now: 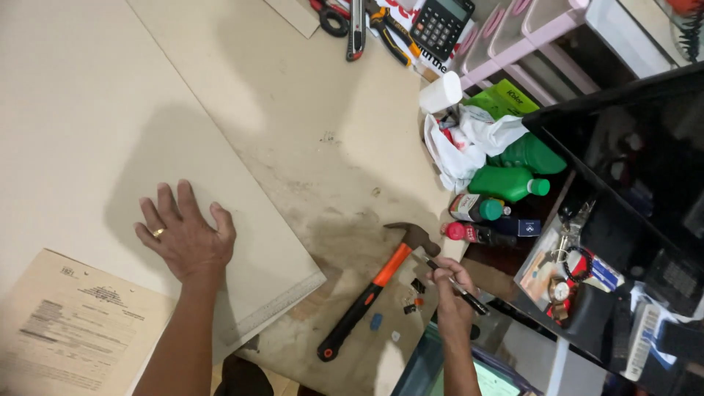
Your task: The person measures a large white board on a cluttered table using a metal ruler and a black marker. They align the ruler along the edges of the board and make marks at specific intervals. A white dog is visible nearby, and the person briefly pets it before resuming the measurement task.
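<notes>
My left hand (187,238) lies flat, fingers spread, on a large pale board (110,147) that covers the left of the worktable. A ring shows on one finger. My right hand (451,282) is at the table's near right edge, pinching a thin black pen-like tool (458,286) that points up-left. Just left of that hand lies a claw hammer (374,290) with an orange and black handle, head toward the far side.
A printed paper sheet (70,330) rests on the board's near left corner. Green bottles (510,183), a white plastic bag (469,143) and small bottles crowd the right edge. Pliers (392,29), a utility knife (356,29) and a calculator (440,26) lie far back. A dark shelf (631,220) stands at right.
</notes>
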